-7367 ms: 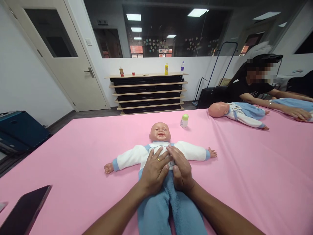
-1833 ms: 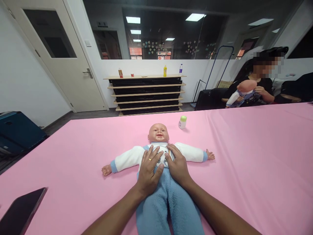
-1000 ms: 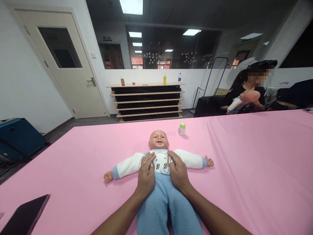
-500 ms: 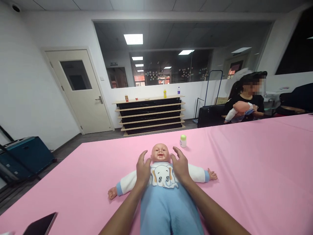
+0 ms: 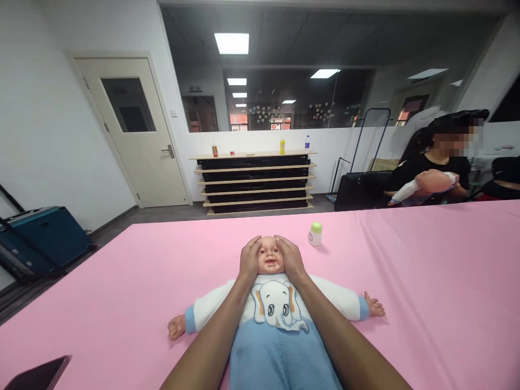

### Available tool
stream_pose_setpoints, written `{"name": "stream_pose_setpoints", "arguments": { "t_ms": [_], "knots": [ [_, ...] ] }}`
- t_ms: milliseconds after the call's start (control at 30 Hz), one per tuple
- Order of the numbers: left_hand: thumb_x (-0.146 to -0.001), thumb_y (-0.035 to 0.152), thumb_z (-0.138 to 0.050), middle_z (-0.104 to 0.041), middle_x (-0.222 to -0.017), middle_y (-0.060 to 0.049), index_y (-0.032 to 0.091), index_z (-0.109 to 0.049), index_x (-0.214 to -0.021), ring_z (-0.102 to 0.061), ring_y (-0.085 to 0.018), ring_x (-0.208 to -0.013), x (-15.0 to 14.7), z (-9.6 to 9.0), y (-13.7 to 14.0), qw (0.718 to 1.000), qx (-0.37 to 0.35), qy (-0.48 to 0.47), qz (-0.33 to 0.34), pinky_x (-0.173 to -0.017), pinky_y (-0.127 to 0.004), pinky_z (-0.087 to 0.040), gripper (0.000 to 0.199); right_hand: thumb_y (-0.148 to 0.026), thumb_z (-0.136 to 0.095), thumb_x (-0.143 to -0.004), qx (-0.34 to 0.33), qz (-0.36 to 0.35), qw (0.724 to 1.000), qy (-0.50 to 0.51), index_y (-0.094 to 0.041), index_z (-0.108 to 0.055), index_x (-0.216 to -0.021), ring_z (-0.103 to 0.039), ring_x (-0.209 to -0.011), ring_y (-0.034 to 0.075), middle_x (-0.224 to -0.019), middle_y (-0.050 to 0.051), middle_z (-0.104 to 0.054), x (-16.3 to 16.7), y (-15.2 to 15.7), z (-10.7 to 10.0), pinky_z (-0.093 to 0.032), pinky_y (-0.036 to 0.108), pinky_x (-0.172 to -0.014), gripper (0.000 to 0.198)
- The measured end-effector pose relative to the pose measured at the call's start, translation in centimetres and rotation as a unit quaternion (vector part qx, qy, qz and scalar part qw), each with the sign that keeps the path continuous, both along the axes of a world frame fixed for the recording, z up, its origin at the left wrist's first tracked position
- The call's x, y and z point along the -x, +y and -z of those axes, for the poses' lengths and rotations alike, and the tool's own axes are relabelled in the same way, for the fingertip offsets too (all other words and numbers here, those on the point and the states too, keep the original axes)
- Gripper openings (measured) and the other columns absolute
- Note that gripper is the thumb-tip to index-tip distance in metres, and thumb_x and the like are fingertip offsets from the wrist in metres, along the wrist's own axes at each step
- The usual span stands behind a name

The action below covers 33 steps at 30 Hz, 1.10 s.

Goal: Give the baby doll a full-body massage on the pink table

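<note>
A baby doll (image 5: 271, 309) lies on its back on the pink-covered table (image 5: 162, 265), arms stretched out to both sides. It wears a white and blue suit with an elephant on the chest. My left hand (image 5: 249, 259) is wrapped round one side of the doll's head, its fingertips curving onto the forehead. Against the opposite side of the head, my right hand (image 5: 291, 257) is cupped in the same way. The doll's face shows between both palms. Beyond my right hand stands a small white jar (image 5: 315, 235) with a green lid.
A dark phone (image 5: 40, 375) rests at the table's near left. Across the table at right, a person (image 5: 434, 162) in black holds another doll (image 5: 433, 181). Behind are a low shelf (image 5: 255, 180) with bottles on top, a door (image 5: 125, 130) and a teal suitcase (image 5: 44, 238).
Both hands have moved up from beside the doll's neck and shoulders and closed in around the sides of its head. The camera view has shifted slightly down.
</note>
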<state>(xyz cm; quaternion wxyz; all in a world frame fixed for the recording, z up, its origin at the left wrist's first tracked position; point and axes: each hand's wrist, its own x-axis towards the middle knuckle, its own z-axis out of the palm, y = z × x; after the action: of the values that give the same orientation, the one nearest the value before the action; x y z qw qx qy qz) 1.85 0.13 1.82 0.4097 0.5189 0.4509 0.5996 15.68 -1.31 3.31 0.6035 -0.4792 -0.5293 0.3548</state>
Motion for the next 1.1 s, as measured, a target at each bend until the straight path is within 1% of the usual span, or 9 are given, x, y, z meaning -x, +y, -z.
{"name": "stream_pose_setpoints", "arguments": {
  "t_ms": [100, 167, 300, 367, 500, 633, 767, 933, 1100],
  "knots": [
    [-0.085, 0.030, -0.049, -0.064, -0.124, -0.009, 0.013, -0.066, -0.113, -0.055, -0.023, -0.120, 0.1, -0.1, -0.5, 1.000, 0.004, -0.019, 0.016, -0.107, -0.036, -0.039, 0.037, -0.044, -0.057, -0.082, 0.007, -0.020, 1.000, 0.003, -0.016, -0.067, -0.115, -0.060, -0.114, 0.025, -0.121, 0.009, -0.065, -0.2, 0.0, 0.4, -0.045, 0.041, -0.102, 0.045],
    [-0.085, 0.033, -0.051, -0.063, -0.124, -0.009, 0.013, -0.063, -0.118, -0.056, -0.023, -0.118, 0.2, -0.4, -1.0, 0.999, 0.011, -0.017, 0.030, -0.105, -0.036, -0.040, 0.040, -0.043, -0.060, -0.080, 0.008, -0.036, 0.999, -0.003, -0.016, -0.065, -0.118, -0.060, -0.114, 0.026, -0.122, 0.009, -0.065, -0.4, -0.1, 0.4, -0.046, 0.042, -0.101, 0.047],
    [-0.079, 0.036, -0.064, -0.056, -0.135, -0.008, 0.017, -0.056, -0.130, -0.051, -0.026, -0.125, 0.2, -0.5, -1.3, 0.997, 0.009, -0.033, 0.068, -0.107, -0.036, -0.038, 0.055, -0.046, -0.068, -0.075, 0.015, -0.073, 0.997, 0.003, -0.018, -0.059, -0.127, -0.052, -0.124, 0.028, -0.134, 0.009, -0.057, -0.8, -0.4, 0.2, -0.040, 0.044, -0.106, 0.060],
    [-0.075, 0.037, -0.070, -0.056, -0.135, -0.008, 0.018, -0.058, -0.129, -0.050, -0.027, -0.125, 0.2, -0.3, -1.1, 0.995, 0.016, -0.059, 0.085, -0.107, -0.037, -0.037, 0.058, -0.048, -0.070, -0.073, 0.029, -0.092, 0.995, 0.014, -0.020, -0.059, -0.127, -0.051, -0.125, 0.027, -0.134, 0.008, -0.057, -0.9, -0.5, 0.1, -0.039, 0.042, -0.106, 0.062],
    [-0.071, 0.039, -0.074, -0.061, -0.127, -0.010, 0.016, -0.063, -0.120, -0.054, -0.029, -0.120, 0.3, 0.3, -0.5, 0.991, 0.028, -0.089, 0.095, -0.104, -0.038, -0.039, 0.055, -0.049, -0.073, -0.071, 0.048, -0.107, 0.992, 0.041, -0.021, -0.062, -0.122, -0.053, -0.121, 0.028, -0.127, 0.007, -0.061, -1.0, -0.3, 0.2, -0.040, 0.040, -0.105, 0.060],
    [-0.073, 0.038, -0.072, -0.062, -0.124, -0.010, 0.017, -0.065, -0.117, -0.056, -0.027, -0.116, 0.3, 0.3, -0.4, 0.990, 0.021, -0.103, 0.094, -0.104, -0.038, -0.039, 0.049, -0.048, -0.071, -0.072, 0.046, -0.108, 0.992, 0.054, -0.021, -0.063, -0.121, -0.052, -0.122, 0.028, -0.127, 0.006, -0.061, -0.9, 0.1, 0.5, -0.038, 0.040, -0.106, 0.056],
    [-0.074, 0.036, -0.069, -0.064, -0.121, -0.009, 0.017, -0.067, -0.115, -0.057, -0.026, -0.113, 0.3, 0.0, -0.5, 0.987, 0.034, -0.121, 0.104, -0.101, -0.038, -0.040, 0.045, -0.050, -0.066, -0.077, 0.038, -0.111, 0.991, 0.062, -0.020, -0.063, -0.120, -0.054, -0.119, 0.027, -0.127, 0.006, -0.061, -0.9, 0.4, 0.9, -0.039, 0.039, -0.105, 0.053],
    [-0.078, 0.035, -0.063, -0.062, -0.125, -0.009, 0.016, -0.067, -0.113, -0.053, -0.026, -0.119, 0.2, 0.4, -0.2, 0.989, 0.016, -0.117, 0.093, -0.105, -0.037, -0.036, 0.041, -0.052, -0.059, -0.081, 0.027, -0.101, 0.992, 0.072, -0.019, -0.065, -0.117, -0.052, -0.121, 0.026, -0.127, 0.007, -0.061, -0.9, 0.8, 1.5, -0.036, 0.039, -0.107, 0.049],
    [-0.081, 0.032, -0.056, -0.063, -0.125, -0.009, 0.016, -0.069, -0.110, -0.051, -0.025, -0.123, 0.2, 1.3, 0.5, 0.990, -0.015, -0.111, 0.082, -0.109, -0.036, -0.032, 0.035, -0.046, -0.056, -0.083, 0.022, -0.083, 0.992, 0.093, -0.019, -0.067, -0.112, -0.050, -0.125, 0.024, -0.127, 0.006, -0.062, -0.9, 1.1, 2.1, -0.031, 0.038, -0.112, 0.041]
  ]
}}
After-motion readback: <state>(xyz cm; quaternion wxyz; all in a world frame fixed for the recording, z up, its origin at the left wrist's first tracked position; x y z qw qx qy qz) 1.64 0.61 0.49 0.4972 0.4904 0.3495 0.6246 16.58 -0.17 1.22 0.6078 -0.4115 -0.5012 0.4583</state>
